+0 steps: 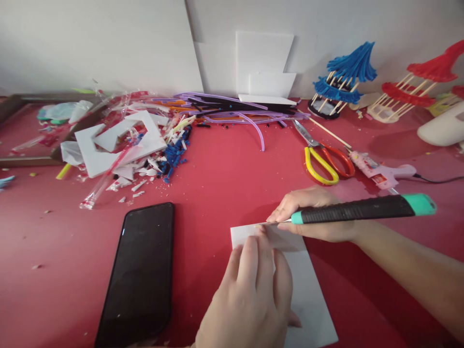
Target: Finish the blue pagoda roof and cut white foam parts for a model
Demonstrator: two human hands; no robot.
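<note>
A white foam sheet [308, 285] lies on the red table [224, 174] in front of me. My left hand [250, 295] presses flat on it, fingers stretched forward and together. My right hand [319, 215] is closed round a utility knife [362, 209] with a black grip and teal ends. The knife lies almost level, its thin blade reaching left to the sheet's far edge near my left fingertips.
A black phone [141, 275] lies left of the sheet. Scissors [322, 154] and a glue gun [380, 171] rest behind my right hand. Foam scraps and straws [134, 140] pile at the back left; blue [344, 77] and red [416, 87] straw pagodas stand back right.
</note>
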